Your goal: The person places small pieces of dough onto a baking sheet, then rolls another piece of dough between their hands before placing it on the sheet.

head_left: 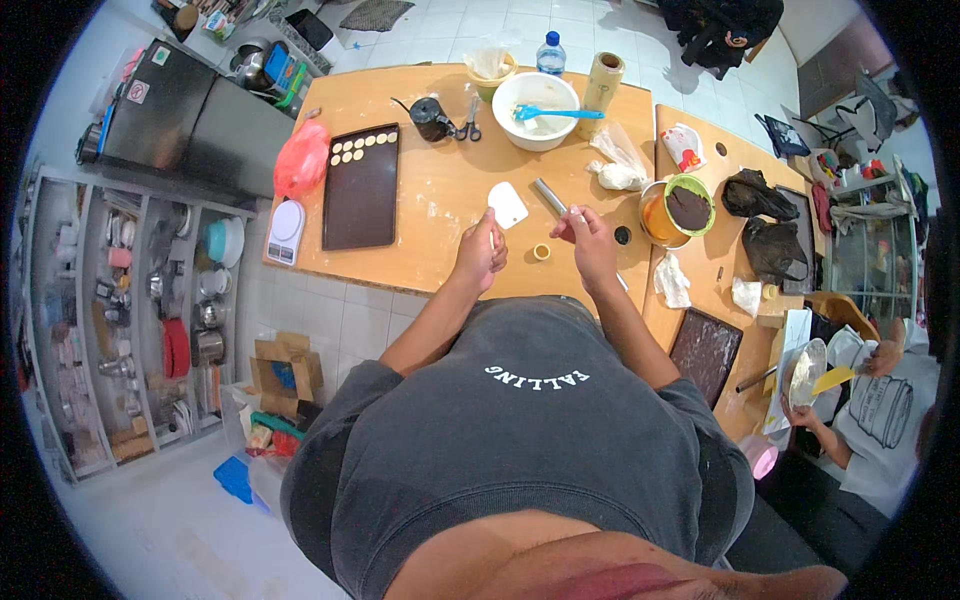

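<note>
My left hand [482,256] is closed with the thumb on top, and a small pale bit shows at its fingers; what it is I cannot make out. The thumb tip meets the edge of a white dough scraper [508,205], though whether it grips it is unclear. My right hand [590,246] is pinched closed above a metal rod [549,196] that runs beneath it; anything between the fingertips is too small to name. A small round cutter ring [542,252] lies between my hands. To the left, a dark baking tray [359,205] carries several pale dough rounds [358,149] at its far end.
Beyond my hands stand a white bowl [535,134] with a blue spatula [560,113], a cling-film roll [602,82], scissors [468,120] and a black pot [430,119]. A kitchen scale [286,226] sits left. Rightward are a tub [662,222] and a co-worker's hand [800,416] holding a bowl.
</note>
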Available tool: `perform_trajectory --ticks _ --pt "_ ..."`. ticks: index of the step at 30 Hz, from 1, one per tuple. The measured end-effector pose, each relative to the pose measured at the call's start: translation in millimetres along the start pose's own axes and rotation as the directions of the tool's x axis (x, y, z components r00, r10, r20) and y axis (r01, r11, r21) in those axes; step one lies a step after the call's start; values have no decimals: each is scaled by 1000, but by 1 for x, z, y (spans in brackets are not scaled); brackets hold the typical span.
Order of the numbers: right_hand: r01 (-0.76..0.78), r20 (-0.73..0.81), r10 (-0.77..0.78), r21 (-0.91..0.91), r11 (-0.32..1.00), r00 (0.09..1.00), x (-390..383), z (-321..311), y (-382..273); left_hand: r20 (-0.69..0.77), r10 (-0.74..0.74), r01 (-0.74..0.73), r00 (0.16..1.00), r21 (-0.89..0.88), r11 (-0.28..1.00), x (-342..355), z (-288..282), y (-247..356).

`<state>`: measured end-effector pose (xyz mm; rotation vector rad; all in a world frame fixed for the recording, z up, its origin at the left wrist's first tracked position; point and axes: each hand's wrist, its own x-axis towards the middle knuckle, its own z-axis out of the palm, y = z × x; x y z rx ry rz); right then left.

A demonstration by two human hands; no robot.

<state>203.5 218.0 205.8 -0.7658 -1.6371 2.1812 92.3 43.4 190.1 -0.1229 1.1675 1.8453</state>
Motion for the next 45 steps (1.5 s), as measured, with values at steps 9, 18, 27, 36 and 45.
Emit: perform_trajectory --ticks 9,18,27,36,45 --pt "-456 279 362 572 682 890 -2 77 2 538 564 -739 627 640 211 -52 11 91" --pt "-408 159 384 516 753 910 24 174 24 131 382 -382 915 587 713 -33 -109 131" --pt "347 112 -334 -133 928 936 32 302 21 296 -287 297 911 12 955 -13 -215 175" --pt "152 -20 -154 -71 986 988 35 320 55 67 -131 132 989 -25 991 6 -255 206" --pt "-408 208 352 476 779 913 36 306 72 279 394 -483 875 488 727 -8 -232 209"
